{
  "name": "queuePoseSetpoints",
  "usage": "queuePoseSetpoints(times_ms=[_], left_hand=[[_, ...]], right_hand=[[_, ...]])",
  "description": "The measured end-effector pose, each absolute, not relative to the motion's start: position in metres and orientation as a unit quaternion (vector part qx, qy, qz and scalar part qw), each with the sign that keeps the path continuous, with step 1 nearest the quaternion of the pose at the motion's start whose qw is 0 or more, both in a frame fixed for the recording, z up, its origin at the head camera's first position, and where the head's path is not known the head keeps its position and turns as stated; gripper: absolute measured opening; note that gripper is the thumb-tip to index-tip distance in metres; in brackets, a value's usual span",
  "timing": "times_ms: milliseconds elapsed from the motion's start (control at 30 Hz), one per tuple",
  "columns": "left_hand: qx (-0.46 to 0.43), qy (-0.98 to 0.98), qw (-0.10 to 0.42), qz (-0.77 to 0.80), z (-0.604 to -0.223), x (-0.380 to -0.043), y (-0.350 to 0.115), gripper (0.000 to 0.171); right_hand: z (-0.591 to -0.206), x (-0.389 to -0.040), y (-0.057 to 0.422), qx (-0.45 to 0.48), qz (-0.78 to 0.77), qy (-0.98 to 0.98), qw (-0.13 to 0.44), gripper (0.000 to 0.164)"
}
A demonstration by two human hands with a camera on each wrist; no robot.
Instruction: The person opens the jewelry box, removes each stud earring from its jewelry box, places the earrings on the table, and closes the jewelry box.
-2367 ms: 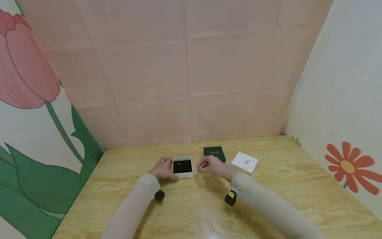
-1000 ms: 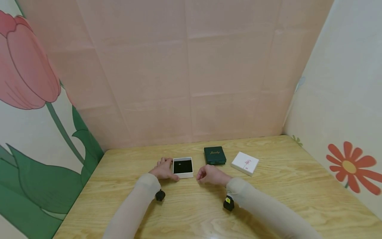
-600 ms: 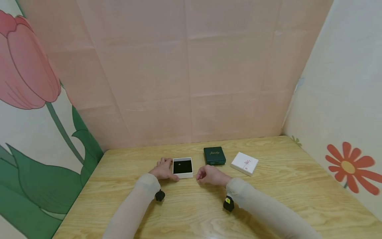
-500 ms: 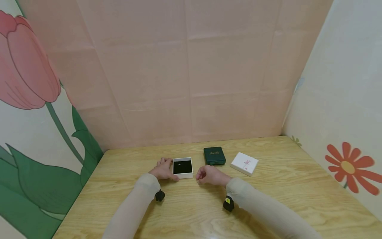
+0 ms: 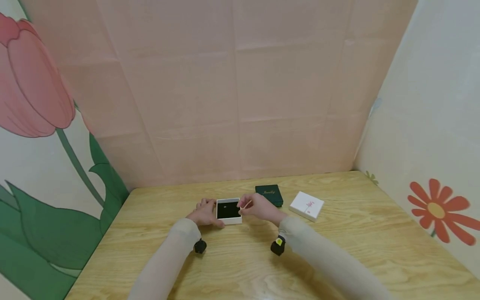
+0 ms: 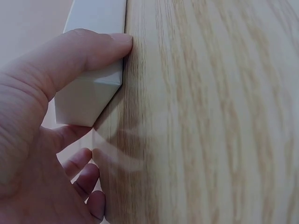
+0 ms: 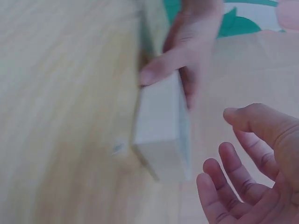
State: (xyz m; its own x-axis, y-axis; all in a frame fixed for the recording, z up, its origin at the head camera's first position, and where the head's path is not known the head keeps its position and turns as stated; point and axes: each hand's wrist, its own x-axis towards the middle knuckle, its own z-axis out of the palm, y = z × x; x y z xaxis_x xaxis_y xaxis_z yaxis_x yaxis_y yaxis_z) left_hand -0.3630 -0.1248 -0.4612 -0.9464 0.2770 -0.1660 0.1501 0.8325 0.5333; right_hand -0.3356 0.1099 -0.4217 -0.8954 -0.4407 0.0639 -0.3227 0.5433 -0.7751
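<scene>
A shallow white box (image 5: 231, 222) lies lidless on the table, its black lining (image 5: 229, 212) bearing a tiny silvery piece (image 5: 225, 206). My left hand (image 5: 204, 213) grips the box's left end; in the left wrist view the thumb (image 6: 88, 49) presses along its side wall. My right hand (image 5: 259, 206) hovers at the box's right edge, overlapping it in the head view. In the right wrist view its fingers (image 7: 229, 186) are loosely bent and apart, with nothing between them. A small shiny piece (image 7: 118, 148), blurred, lies on the wood near the box's end.
Behind my right hand sits a dark green box (image 5: 271, 193) with gold lettering. Farther right is a white lid or box with a pink flower print (image 5: 307, 205). The wooden table (image 5: 232, 266) backs onto a pink cloth wall (image 5: 240, 104).
My right hand, earlier low on the table right of the box with fingertips together, has risen and moved left to the box's edge, its fingers parted. My left hand keeps its grip.
</scene>
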Motion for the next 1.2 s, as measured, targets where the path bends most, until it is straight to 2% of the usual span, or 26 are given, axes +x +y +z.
queuePoseSetpoints(times_ms=[167,367,667,967,1200], left_hand=[[0.118,0.948,0.116,0.271,-0.46,-0.363,-0.126,0.094],[0.121,0.946,0.118,0.278,-0.458,-0.359,-0.127,0.091],[0.121,0.95,0.126,0.259,-0.459,-0.36,-0.126,0.094],[0.116,0.949,0.133,0.261,-0.46,-0.363,-0.125,0.09],[0.115,0.95,0.133,0.259,-0.461,-0.363,-0.125,0.091]], right_hand=[[-0.407,-0.348,0.096,-0.186,-0.449,0.871,0.068,0.021],[-0.408,-0.366,0.077,-0.183,-0.458,0.868,0.056,0.031],[-0.424,-0.381,0.062,-0.185,-0.443,0.872,0.091,0.038],[-0.436,-0.382,0.06,-0.189,-0.403,0.89,0.099,0.023],[-0.444,-0.383,0.057,-0.192,-0.375,0.901,0.102,0.023]])
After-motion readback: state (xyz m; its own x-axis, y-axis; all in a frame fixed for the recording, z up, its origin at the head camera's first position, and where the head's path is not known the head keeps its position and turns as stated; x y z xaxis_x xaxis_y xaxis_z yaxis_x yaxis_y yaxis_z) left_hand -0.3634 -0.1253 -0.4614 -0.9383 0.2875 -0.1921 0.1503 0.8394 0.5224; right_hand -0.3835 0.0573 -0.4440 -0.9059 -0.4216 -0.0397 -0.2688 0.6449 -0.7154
